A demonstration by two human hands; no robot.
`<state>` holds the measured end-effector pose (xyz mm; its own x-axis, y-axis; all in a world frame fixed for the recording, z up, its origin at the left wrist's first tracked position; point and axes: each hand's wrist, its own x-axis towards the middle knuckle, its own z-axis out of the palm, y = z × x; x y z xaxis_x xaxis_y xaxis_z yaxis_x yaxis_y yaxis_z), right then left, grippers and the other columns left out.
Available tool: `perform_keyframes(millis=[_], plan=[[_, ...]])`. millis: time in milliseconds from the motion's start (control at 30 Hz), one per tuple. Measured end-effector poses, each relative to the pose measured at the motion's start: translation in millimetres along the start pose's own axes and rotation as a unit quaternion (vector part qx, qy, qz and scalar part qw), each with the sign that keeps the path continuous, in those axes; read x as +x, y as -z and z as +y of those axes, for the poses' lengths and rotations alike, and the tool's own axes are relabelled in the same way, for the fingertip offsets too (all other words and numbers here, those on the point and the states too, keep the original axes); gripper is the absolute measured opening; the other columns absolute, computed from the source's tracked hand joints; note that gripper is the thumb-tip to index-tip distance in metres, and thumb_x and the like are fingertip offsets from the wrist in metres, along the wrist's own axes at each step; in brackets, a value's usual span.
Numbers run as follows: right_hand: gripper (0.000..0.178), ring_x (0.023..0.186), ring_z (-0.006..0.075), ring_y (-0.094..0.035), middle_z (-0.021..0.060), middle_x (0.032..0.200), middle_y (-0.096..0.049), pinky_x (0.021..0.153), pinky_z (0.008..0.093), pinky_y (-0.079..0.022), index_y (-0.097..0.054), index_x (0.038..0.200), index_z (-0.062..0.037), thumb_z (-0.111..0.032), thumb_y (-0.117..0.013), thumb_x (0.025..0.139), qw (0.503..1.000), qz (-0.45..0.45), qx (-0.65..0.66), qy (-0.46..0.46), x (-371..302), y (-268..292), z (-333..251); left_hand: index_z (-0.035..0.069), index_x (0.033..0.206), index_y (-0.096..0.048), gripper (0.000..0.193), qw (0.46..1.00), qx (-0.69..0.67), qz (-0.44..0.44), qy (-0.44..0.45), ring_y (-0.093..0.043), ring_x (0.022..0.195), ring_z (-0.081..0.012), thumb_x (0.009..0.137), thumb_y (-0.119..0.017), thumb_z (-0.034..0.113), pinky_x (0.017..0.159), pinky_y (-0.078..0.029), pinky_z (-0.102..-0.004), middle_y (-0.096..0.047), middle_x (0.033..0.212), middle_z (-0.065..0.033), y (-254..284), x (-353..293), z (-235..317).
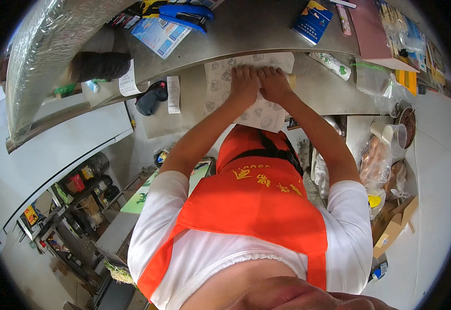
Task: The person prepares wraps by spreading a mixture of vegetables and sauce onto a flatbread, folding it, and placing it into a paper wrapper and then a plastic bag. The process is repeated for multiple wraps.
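Left grip [243, 84] and right grip [275, 83] lay side by side, fingers partly curled onto the paper [216, 97] at the near edge of the worktop [256, 31], whether pinching it could not be told, and light, even pressure seemed best for keeping it uncreased.

Your red apron [251, 206] has big yellow writing on its front. The paper sheet [272, 114] before you has grey printed marks all over it. The blue box [316, 18] has pale writing, and the blue and white leaflet [158, 35] has printing too. You can see small dark print on two white slips [174, 95], too tiny to read. The pale green board [142, 195] has dark green writing.
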<state>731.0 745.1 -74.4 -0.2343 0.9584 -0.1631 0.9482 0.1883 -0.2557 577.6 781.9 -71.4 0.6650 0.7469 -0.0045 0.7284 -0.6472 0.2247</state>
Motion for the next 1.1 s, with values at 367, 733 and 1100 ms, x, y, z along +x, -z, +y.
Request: perform_keyframes(millis=[367,733,1100], plan=[[0.055,0.123,0.0317,-0.048,0.0155,0.124,-0.055,0.103,0.0458,-0.038,-0.053,0.127,-0.0037,-0.017,-0.066,0.075,0.996,0.000,-0.044,-0.082,10.9,8.3,6.0,-0.002,0.126,-0.051,0.050,0.975,-0.004,-0.220,-0.040,-0.049,0.122,-0.0407,0.081,-0.063,0.017,0.092,-0.044,-0.0538,-0.053,0.127,-0.0238,31.1,58.2,-13.0],[0.052,0.116,0.0278,-0.055,0.0112,0.121,-0.060,0.097,0.0433,-0.042,-0.055,0.127,-0.0138,-0.009,-0.066,0.077,0.995,-0.069,-0.043,-0.051,17.4,17.4,21.1,0.010,0.128,-0.053,0.049,0.988,0.041,-0.145,-0.022,-0.056,0.114,-0.0352,0.080,-0.065,0.013,0.091,-0.049,-0.0480,-0.061,0.117,-0.0158,18.9,50.3,-9.5],[0.054,0.133,0.0336,-0.040,0.0153,0.141,-0.045,0.108,0.0456,-0.033,-0.047,0.138,-0.0096,-0.022,-0.063,0.088,0.979,0.027,0.003,-0.201,-113.8,-0.9,154.8,0.006,0.111,-0.058,0.040,0.985,0.077,-0.057,-0.144,-0.057,0.104,-0.0335,0.076,-0.072,0.018,0.090,-0.048,-0.0454,-0.060,0.106,-0.0145,-64.9,135.2,147.7]])
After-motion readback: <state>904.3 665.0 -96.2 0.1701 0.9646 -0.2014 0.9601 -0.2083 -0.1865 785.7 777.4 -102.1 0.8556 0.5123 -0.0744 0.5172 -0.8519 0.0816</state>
